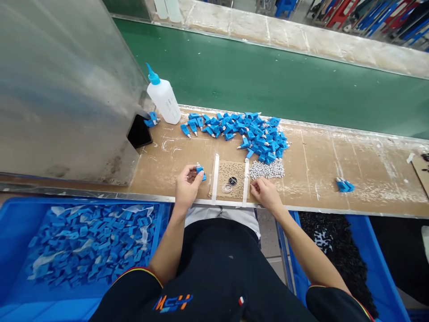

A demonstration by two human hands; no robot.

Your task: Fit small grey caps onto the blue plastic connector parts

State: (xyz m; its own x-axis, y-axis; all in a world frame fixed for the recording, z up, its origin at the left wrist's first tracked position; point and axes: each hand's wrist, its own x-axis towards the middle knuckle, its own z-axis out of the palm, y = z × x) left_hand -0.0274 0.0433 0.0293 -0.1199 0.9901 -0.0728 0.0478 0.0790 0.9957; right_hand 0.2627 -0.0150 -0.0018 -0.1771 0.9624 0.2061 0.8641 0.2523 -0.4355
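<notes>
My left hand [187,187] pinches a small blue plastic part [200,170] with a pale tip pointing up and away from me. My right hand [265,193] rests at the near edge of a heap of small grey-white pieces [266,169], its fingers pressed together; whatever they hold, if anything, is hidden. Between the hands lies a cardboard pad [231,167] pitted with marks and edged by white tape strips. On it sit a small round black dish [233,180] with a thin stick across it and a clear round lid [227,188].
A pile of blue parts [261,134] with pale tips lies beyond the pad. A white squeeze bottle [165,100] stands back left, near a black phone-like slab [139,131]. Blue bins [164,223] flank me below the bench. A green conveyor belt [234,67] runs behind.
</notes>
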